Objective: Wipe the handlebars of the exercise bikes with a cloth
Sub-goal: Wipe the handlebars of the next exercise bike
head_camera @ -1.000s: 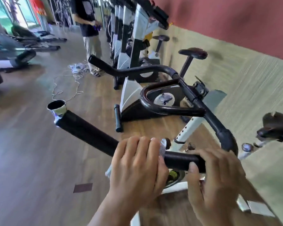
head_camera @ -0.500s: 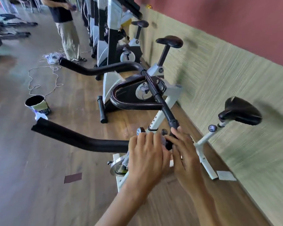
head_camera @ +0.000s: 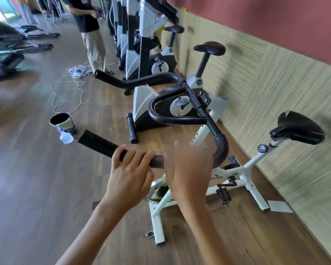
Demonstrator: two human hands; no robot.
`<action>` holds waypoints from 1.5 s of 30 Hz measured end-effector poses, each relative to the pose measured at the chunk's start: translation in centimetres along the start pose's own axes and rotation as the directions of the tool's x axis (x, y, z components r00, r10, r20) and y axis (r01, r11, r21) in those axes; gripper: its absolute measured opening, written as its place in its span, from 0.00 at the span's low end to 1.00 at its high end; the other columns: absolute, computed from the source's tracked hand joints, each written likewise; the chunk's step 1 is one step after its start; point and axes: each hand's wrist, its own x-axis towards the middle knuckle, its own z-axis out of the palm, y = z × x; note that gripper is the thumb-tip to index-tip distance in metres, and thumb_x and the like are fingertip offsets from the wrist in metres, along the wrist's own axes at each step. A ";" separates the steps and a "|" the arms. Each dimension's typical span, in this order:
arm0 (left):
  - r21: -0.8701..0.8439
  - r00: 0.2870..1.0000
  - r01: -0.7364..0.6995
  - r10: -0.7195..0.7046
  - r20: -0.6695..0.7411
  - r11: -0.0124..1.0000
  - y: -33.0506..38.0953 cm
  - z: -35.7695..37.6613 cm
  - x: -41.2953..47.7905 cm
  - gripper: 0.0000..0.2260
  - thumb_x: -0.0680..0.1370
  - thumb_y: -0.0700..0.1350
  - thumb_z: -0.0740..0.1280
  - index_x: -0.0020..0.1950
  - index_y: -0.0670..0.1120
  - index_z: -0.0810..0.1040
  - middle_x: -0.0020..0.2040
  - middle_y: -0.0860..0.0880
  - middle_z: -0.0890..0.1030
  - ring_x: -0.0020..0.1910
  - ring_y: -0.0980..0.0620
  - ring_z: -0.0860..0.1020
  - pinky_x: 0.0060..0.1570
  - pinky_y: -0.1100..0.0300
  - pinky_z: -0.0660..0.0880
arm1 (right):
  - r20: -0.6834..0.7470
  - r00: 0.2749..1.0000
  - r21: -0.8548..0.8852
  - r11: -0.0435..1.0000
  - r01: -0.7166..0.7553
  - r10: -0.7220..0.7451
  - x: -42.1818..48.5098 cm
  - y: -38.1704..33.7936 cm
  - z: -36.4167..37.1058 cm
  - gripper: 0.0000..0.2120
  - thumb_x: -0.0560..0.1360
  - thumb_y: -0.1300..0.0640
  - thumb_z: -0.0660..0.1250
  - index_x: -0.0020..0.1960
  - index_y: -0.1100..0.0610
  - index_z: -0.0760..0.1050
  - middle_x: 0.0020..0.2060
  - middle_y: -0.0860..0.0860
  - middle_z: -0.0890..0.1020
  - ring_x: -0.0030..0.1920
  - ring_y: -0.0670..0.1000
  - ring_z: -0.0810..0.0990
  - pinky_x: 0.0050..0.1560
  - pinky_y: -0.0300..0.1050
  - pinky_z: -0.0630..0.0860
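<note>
L hand (head_camera: 130,169) grips round matte-black handlebar (head_camera: 97,141); R hand (head_camera: 187,169) blurred, fingers straight.

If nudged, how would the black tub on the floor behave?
The tub is open-topped and looks thin-walled, so it is probably light, though its contents are hidden. Being round, it would likely roll if tipped. The bottle beside it might get knocked.

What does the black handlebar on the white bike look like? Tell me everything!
The handlebar is a black tube, matte and padded-looking on its two long arms, shinier on the inner loop. It sits atop the white bike, arms pointing left. The left hand grips the near arm; the blurred right hand is by the bend, contact unclear.
</note>
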 end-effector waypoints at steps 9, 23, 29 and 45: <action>-0.080 1.000 0.023 -0.024 -0.006 0.997 3.0 1.0 1.4 0.16 0.78 0.47 0.55 0.56 0.42 0.78 0.46 0.47 0.79 0.45 0.44 0.77 0.60 0.49 0.65 | -0.080 0.994 0.227 0.970 0.092 -0.076 0.8 8.6 0.5 0.21 0.83 0.55 0.49 0.63 0.60 0.78 0.64 0.56 0.78 0.71 0.57 0.71 0.69 0.61 0.67; -0.161 0.998 -0.015 0.005 -0.064 0.987 3.3 2.1 1.1 0.17 0.80 0.49 0.54 0.58 0.44 0.78 0.48 0.49 0.79 0.46 0.47 0.76 0.54 0.50 0.67 | 0.503 0.862 0.267 0.937 -0.225 0.064 7.1 9.7 -1.4 0.20 0.84 0.54 0.48 0.72 0.54 0.70 0.78 0.49 0.57 0.79 0.49 0.50 0.77 0.49 0.48; -0.171 0.998 -0.007 -0.004 -0.062 0.985 3.2 2.1 1.1 0.17 0.79 0.49 0.54 0.59 0.44 0.77 0.49 0.50 0.79 0.46 0.47 0.76 0.55 0.51 0.67 | 0.494 0.860 0.282 0.913 -0.297 0.127 5.4 9.0 -2.2 0.20 0.84 0.57 0.50 0.75 0.53 0.65 0.79 0.50 0.53 0.79 0.51 0.49 0.76 0.48 0.49; -0.173 1.000 0.007 -0.010 -0.020 0.985 3.1 2.1 1.0 0.17 0.80 0.50 0.53 0.60 0.46 0.77 0.50 0.51 0.79 0.49 0.49 0.75 0.57 0.52 0.66 | 0.607 0.766 0.315 0.822 -0.475 0.210 8.8 8.8 -3.3 0.22 0.85 0.54 0.49 0.78 0.47 0.57 0.73 0.52 0.67 0.64 0.48 0.71 0.59 0.43 0.70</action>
